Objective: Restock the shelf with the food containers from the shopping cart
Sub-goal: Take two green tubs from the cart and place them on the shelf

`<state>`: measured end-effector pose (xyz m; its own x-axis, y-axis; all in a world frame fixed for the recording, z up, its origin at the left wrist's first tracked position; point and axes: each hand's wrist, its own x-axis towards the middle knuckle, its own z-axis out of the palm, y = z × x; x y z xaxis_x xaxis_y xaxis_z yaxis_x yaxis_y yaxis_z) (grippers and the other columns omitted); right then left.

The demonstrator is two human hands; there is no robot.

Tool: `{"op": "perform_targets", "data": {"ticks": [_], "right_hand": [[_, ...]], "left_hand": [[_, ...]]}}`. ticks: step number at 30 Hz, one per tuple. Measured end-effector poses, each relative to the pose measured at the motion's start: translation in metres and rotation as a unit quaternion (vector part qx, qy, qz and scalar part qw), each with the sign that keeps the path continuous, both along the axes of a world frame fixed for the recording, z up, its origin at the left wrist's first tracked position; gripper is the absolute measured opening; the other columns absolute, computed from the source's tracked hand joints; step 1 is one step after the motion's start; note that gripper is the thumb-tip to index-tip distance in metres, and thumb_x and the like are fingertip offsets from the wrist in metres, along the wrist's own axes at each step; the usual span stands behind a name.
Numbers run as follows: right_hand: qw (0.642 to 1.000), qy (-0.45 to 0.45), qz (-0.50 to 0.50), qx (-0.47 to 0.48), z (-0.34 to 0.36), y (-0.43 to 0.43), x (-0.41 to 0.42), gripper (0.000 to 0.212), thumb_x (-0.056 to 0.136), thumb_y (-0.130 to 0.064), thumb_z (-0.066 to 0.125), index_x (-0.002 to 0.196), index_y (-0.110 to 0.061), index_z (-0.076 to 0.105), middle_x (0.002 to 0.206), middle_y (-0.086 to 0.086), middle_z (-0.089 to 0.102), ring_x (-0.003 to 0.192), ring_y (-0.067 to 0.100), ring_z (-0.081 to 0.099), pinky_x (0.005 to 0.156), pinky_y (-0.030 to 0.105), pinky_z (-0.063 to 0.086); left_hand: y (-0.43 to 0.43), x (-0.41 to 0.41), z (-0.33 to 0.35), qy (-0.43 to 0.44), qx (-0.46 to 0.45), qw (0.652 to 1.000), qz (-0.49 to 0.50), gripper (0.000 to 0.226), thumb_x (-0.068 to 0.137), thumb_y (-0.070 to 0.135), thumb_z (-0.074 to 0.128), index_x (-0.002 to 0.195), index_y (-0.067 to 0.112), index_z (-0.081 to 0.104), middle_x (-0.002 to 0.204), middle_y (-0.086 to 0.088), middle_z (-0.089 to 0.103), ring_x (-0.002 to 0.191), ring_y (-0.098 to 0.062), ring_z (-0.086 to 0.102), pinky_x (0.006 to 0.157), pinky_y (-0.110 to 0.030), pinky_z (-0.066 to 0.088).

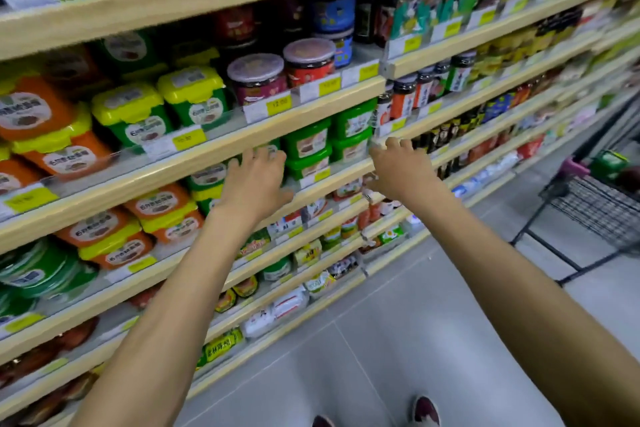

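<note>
**Q:** How do the hands stand?
**A:** Left hand (256, 180): fingers straight and spread, holding nothing, with the tips at a half-hidden green tub (270, 149). Right hand (398, 166): fingers loosely bent and nothing seen in it. Its tips are at the shelf lip (349, 172), but blur hides whether they touch.

**Q:** Where are the task's things?
**A:** The stacked green tubs (308, 146) stand between the two hands, just past the fingertips, broad faces outward. Neither hand is clearly nearer. A blurred green container (609, 163) lies in the shopping cart (595, 208), well apart to the right, beyond the right arm.

**Q:** What room is there to move?
**A:** The upper shelf board (207, 163) sits close over the stack, so entry probably has to be level and from the front. The floor (398, 322) between shelf and cart looks open for a rightward reach.
</note>
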<state>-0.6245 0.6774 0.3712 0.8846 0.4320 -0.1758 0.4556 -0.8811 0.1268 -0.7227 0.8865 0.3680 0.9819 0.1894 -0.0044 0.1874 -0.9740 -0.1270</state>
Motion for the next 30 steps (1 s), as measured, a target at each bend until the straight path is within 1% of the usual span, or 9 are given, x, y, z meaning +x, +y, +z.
{"op": "perform_targets", "data": {"ticks": [3,6,9,11,15,18,20,25,30], "right_hand": [[0.998,0.025,-0.057,0.006,-0.013,-0.058,0.013,0.071,0.098,-0.048,0.057,0.154,-0.014,0.029,0.156,0.018,0.028,0.143,0.038,0.031,0.106,0.05,0.039],[0.994,0.036,-0.104,0.012,-0.027,-0.126,0.028,0.068,0.097,-0.052,0.057,0.15,-0.015,0.035,0.151,0.017,0.034,0.139,0.037,0.036,0.1,0.049,0.042],[0.987,0.052,-0.149,0.023,-0.039,-0.2,0.042,0.065,0.096,-0.049,0.06,0.146,-0.014,0.04,0.147,0.018,0.038,0.135,0.037,0.038,0.098,0.049,0.043],[0.983,0.051,-0.177,0.029,-0.048,-0.25,0.053,0.062,0.096,-0.046,0.062,0.144,-0.013,0.043,0.143,0.018,0.041,0.132,0.039,0.041,0.096,0.05,0.043],[0.972,0.058,-0.229,0.017,-0.064,-0.345,0.075,0.064,0.095,-0.048,0.062,0.146,-0.015,0.042,0.144,0.018,0.041,0.132,0.04,0.041,0.097,0.051,0.043],[0.962,0.067,-0.264,0.02,-0.073,-0.405,0.086,0.055,0.095,-0.047,0.062,0.138,-0.015,0.049,0.143,0.016,0.042,0.131,0.039,0.041,0.097,0.051,0.042],[0.955,0.077,-0.286,0.022,-0.078,-0.437,0.092,0.052,0.094,-0.045,0.062,0.135,-0.014,0.052,0.14,0.016,0.045,0.129,0.038,0.043,0.096,0.05,0.043],[0.933,0.096,-0.343,0.037,-0.096,-0.498,0.108,0.057,0.091,-0.047,0.066,0.135,-0.015,0.052,0.137,0.014,0.048,0.129,0.035,0.046,0.098,0.048,0.045],[0.919,0.091,-0.382,0.044,-0.113,-0.54,0.14,0.057,0.09,-0.047,0.066,0.136,-0.017,0.052,0.136,0.013,0.049,0.127,0.034,0.047,0.097,0.045,0.045]], "left_hand": [[-0.044,0.034,-0.008,0.03,0.008,0.999,-0.044,0.066,0.092,0.053,0.061,0.142,0.015,0.042,0.142,-0.015,0.046,0.132,-0.037,0.041,0.101,-0.052,0.043],[-0.1,0.073,-0.016,0.064,0.009,0.993,-0.097,0.068,0.094,0.054,0.058,0.146,0.016,0.039,0.143,-0.015,0.046,0.133,-0.037,0.042,0.1,-0.051,0.044],[-0.163,0.114,-0.027,0.085,-0.001,0.986,-0.145,0.064,0.094,0.054,0.058,0.145,0.018,0.041,0.142,-0.013,0.048,0.13,-0.036,0.044,0.101,-0.051,0.044],[-0.208,0.141,-0.036,0.097,0.005,0.98,-0.175,0.066,0.093,0.056,0.058,0.146,0.02,0.04,0.142,-0.013,0.048,0.13,-0.036,0.045,0.101,-0.053,0.044],[-0.301,0.191,-0.057,0.11,-0.003,0.966,-0.234,0.063,0.093,0.054,0.059,0.141,0.018,0.043,0.136,-0.013,0.05,0.124,-0.035,0.049,0.092,-0.045,0.047],[-0.361,0.22,-0.072,0.124,-0.015,0.955,-0.27,0.061,0.092,0.052,0.061,0.139,0.016,0.044,0.132,-0.015,0.052,0.123,-0.036,0.049,0.091,-0.045,0.047],[-0.395,0.237,-0.081,0.138,-0.017,0.947,-0.291,0.06,0.093,0.052,0.06,0.138,0.015,0.044,0.129,-0.015,0.053,0.12,-0.036,0.05,0.088,-0.044,0.046],[-0.463,0.276,-0.099,0.167,-0.033,0.926,-0.338,0.058,0.092,0.052,0.06,0.138,0.019,0.048,0.133,-0.012,0.052,0.123,-0.034,0.049,0.096,-0.045,0.046],[-0.513,0.325,-0.116,0.176,-0.031,0.912,-0.37,0.06,0.092,0.052,0.061,0.139,0.017,0.047,0.138,-0.012,0.051,0.125,-0.034,0.049,0.09,-0.044,0.045]]}}
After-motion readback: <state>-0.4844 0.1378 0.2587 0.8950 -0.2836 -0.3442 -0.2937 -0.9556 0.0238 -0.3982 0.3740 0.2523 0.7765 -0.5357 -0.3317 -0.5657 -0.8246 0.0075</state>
